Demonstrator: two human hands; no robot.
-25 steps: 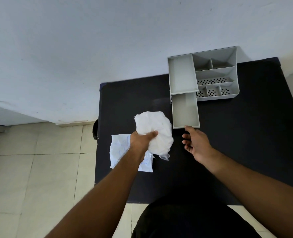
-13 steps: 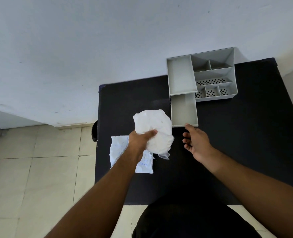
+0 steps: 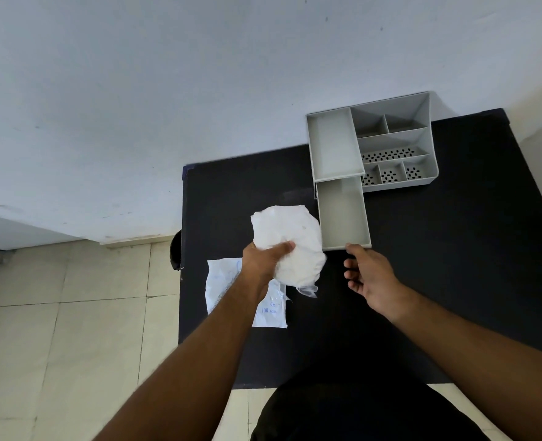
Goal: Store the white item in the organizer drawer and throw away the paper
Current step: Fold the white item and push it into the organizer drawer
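A pale wall and a beige tiled floor (image 3: 72, 329) frame the black surface (image 3: 438, 281), which stands pushed up against the wall. Nearest to the person, two bare forearms reach out over the near edge of the surface. At the left, a sheet of white paper (image 3: 271, 308) with faint blue print lies flat near the surface's left edge, partly covered by the left wrist and forearm. Just above it, the left hand (image 3: 263, 262) is clamped on the white item (image 3: 290, 237), a soft, crumpled bundle with a wisp of clear plastic trailing from its lower right; the thumb presses across its front and the bundle is raised off the surface, its right side just beside the left wall of the open drawer (image 3: 343, 214). The right hand (image 3: 370, 272) is spread loosely with fingers curled and holds nothing; one fingertip touches or nearly touches the drawer's near front edge, and I cannot tell which. The drawer is pulled well out toward the person and looks empty. Farther back, the grey organizer (image 3: 371, 144) it slides from sits against the wall, with a long tray on its left and smaller compartments on its right, several with perforated floors.
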